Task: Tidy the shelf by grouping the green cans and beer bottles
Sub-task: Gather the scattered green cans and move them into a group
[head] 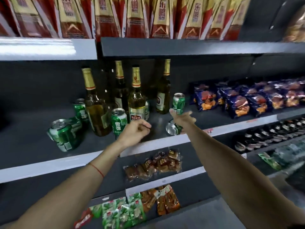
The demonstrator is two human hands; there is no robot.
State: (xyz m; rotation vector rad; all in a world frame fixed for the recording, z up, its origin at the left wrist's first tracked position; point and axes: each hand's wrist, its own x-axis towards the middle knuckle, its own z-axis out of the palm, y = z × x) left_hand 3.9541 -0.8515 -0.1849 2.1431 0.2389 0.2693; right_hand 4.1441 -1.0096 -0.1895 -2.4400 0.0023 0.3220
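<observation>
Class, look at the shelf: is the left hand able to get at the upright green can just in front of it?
Probably yes. The left hand hovers beside that can, holding nothing, with no bottle or other item between them.

One head-worn view looks forward and down, close to the shelf (pixel 165 142)
</observation>
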